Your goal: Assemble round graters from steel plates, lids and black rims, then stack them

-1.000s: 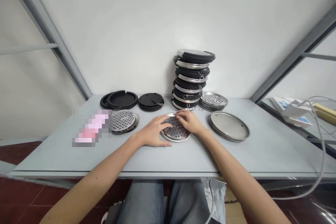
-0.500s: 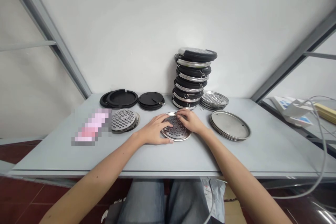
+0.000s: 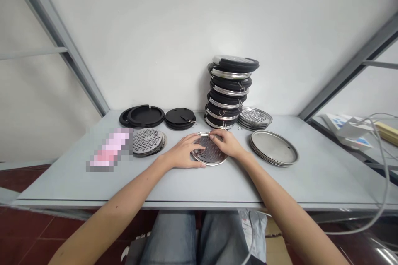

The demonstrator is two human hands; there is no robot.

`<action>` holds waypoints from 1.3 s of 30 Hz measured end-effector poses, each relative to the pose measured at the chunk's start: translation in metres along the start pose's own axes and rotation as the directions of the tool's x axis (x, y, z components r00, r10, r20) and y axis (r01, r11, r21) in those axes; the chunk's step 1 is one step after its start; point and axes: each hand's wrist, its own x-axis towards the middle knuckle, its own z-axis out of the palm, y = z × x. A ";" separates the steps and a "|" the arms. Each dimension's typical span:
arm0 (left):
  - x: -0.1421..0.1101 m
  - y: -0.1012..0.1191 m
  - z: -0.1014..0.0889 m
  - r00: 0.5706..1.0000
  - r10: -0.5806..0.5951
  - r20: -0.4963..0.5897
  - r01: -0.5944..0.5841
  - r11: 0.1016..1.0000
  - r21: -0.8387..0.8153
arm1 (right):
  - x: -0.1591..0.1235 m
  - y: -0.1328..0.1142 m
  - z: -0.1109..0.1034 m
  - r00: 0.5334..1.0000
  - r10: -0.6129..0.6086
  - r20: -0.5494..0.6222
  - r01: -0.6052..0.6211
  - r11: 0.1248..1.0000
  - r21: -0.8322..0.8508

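A round metal grater plate (image 3: 210,152) with a patterned, perforated middle and a shiny rim lies flat on the table before me. My left hand (image 3: 185,152) grips its left side, thumb stretched along the near edge and fingers reaching over the top. From the far right, my right hand (image 3: 227,142) holds the rim, its bent fingertips on the plate close to the left fingertips. What lies under the fingers is hidden. To the left is a small pile of perforated metal discs (image 3: 147,140); plain metal plates (image 3: 274,148) are stacked on the right.
Behind the plate stands a tall stack of black and silver round pieces (image 3: 229,93) with wire clips. Black rings (image 3: 145,116), black discs (image 3: 180,117) and more rimmed graters (image 3: 255,116) line the back. A blurred pink item (image 3: 110,147) lies left. A white cable (image 3: 387,174) hangs right.
The plate's middle looks darker than before. Both hands stay in nearly the same place on it. The whole view has shifted very slightly.
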 end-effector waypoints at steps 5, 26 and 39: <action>0.001 -0.001 0.001 1.000 -0.016 -0.010 0.015 1.000 -0.020 | -0.001 -0.004 -0.005 0.998 -0.042 0.054 0.041 0.999 0.020; 0.003 -0.001 0.009 0.992 -0.083 -0.093 0.086 0.996 0.020 | -0.011 -0.023 0.013 0.985 -0.115 0.126 0.135 0.978 -0.162; 0.001 0.002 0.009 0.991 -0.111 -0.071 0.114 0.993 0.041 | -0.012 -0.014 0.024 0.985 0.119 0.125 -0.091 0.974 -0.209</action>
